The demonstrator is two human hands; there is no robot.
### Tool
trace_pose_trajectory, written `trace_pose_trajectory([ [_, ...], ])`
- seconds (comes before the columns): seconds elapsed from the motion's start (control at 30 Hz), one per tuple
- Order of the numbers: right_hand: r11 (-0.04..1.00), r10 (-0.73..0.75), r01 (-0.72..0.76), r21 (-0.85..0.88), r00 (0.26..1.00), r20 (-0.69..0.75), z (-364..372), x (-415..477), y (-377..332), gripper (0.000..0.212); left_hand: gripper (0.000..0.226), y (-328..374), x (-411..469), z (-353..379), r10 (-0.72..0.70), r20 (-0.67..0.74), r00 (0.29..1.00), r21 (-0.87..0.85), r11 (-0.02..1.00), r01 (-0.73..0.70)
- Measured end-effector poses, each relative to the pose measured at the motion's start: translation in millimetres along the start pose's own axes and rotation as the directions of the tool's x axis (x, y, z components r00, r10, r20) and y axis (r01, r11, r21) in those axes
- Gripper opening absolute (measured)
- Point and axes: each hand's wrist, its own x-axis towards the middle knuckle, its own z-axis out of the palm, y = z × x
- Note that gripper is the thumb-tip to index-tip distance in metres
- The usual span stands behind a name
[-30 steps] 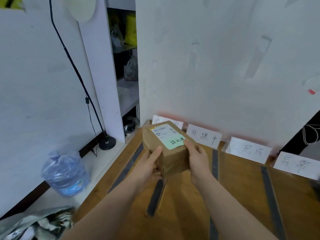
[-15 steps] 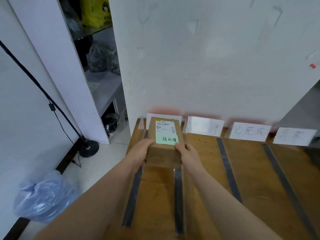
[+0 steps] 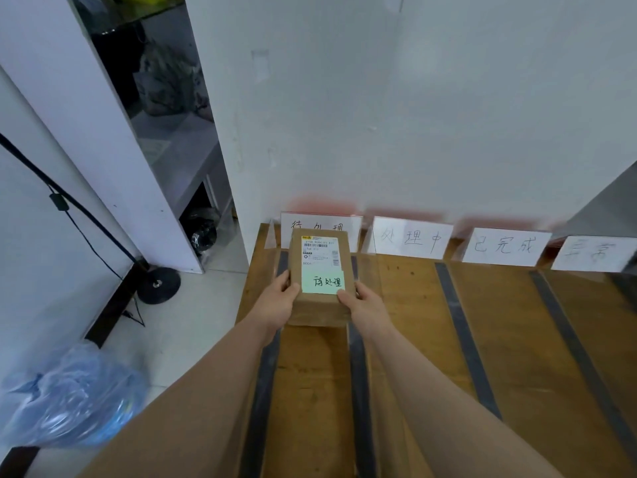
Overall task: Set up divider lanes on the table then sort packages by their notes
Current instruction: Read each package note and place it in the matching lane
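Note:
A brown cardboard package with a white shipping label and a green handwritten note sits low in the leftmost lane of the wooden table. My left hand grips its left side and my right hand grips its right side. Whether the package touches the table I cannot tell. Dark tape strips mark the lanes. Four white handwritten sign cards stand along the wall; the leftmost card is right behind the package and partly hidden by it.
Other sign cards stand to the right. Left of the table on the floor are a blue water jug, a round black lamp base with a cable, and a white shelf unit.
The package has moved forward and down into the leftmost lane, close to its sign card. My head has turned, so the table's lanes now run straight ahead.

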Motion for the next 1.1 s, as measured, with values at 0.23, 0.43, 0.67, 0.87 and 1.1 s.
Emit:
trace_pose_trajectory([
  [0.23,1.000,-0.013,0.013,-0.002,1.000,0.010,4,16,6,0.038,0.046,-13,19,0,0.002,-0.004,1.000,-0.009,1.000,-0.002],
  [0.43,0.999,-0.030,0.030,-0.015,1.000,-0.007,5,26,11,0.038,0.043,-16,34,3,0.021,0.016,1.000,0.024,0.999,-0.021],
  [0.67,0.998,-0.007,0.005,-0.068,1.000,-0.020,10,30,19,0.041,0.049,-26,43,3,0.015,0.005,1.000,0.093,0.996,-0.015],
  [0.87,0.991,-0.021,0.014,-0.136,0.999,-0.050,12,26,13,0.041,0.054,-20,38,10,0.021,-0.090,0.996,0.199,0.980,-0.003],
  [1.1,0.899,-0.182,0.148,-0.411,0.982,-0.045,-8,-15,-29,0.043,0.039,13,5,2,0.294,-0.073,0.953,0.425,0.874,-0.237],
])
